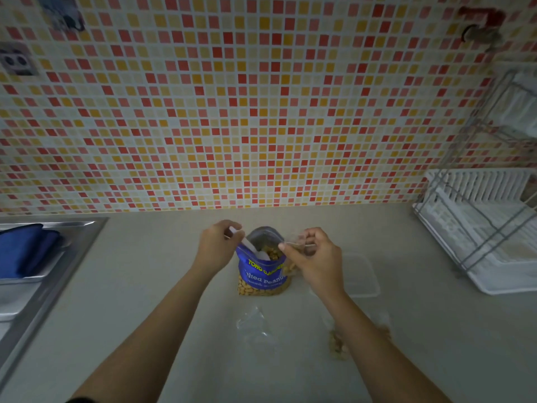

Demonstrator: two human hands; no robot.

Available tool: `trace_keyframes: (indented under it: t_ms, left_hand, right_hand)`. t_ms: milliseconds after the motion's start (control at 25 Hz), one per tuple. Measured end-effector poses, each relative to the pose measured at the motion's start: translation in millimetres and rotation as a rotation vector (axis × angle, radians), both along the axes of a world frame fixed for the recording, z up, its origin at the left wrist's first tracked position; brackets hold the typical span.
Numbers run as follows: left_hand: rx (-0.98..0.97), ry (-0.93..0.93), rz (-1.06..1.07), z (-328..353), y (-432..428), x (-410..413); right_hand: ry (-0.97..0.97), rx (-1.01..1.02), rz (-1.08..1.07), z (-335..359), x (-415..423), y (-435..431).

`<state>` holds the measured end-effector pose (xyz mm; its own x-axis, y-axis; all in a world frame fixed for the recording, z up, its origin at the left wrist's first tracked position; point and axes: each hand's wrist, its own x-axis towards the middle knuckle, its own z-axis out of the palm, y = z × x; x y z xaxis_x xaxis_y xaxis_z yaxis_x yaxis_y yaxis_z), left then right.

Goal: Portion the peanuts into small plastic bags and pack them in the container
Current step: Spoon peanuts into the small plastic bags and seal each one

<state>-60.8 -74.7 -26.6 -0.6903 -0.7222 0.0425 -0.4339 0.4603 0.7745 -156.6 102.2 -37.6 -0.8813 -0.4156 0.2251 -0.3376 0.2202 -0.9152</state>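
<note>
Two bare forearms (162,330) reach over a pale counter (145,286). An open blue peanut bag (263,276) stands between the two sets of fingers. A clear container (360,274) lies just right of the right fingers. The left hand (216,247) curls around a white scoop (251,247) dipped into the bag. The right hand (315,257) pinches a small plastic bag (290,267) holding some peanuts.

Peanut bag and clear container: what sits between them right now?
Head view: the right hand, pinching a small plastic bag holding some peanuts, sits between the peanut bag and the container.
</note>
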Motion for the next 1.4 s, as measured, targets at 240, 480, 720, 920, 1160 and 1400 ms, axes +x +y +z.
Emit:
trace_keyframes:
  t_ms: [240, 480, 720, 920, 1160, 1400]
  left_hand:
    - [-0.225, 0.325, 0.001, -5, 50, 26]
    - [0.369, 0.256, -0.301, -39, 128, 28]
    - [0.791, 0.091, -0.061, -91, 160, 35]
    - [0.487, -0.187, -0.089, -125, 183, 33]
    - [-0.095, -0.249, -0.247, -135, 192, 40]
    - [-0.131, -0.289, -0.336, -139, 198, 26]
  right_hand:
    - [-0.006, -0.021, -0.039, 2, -4, 18]
    - [-0.223, -0.007, 0.086, -12, 13, 36]
    - [-0.321, 0.189, 0.165, -64, 8, 91]
    - [0.292, 0.641, 0.147, -129, 27, 144]
    - [0.41, 0.949, 0.282, -155, 29, 153]
    - [0.395, 0.97, 0.348, -156, 22, 156]
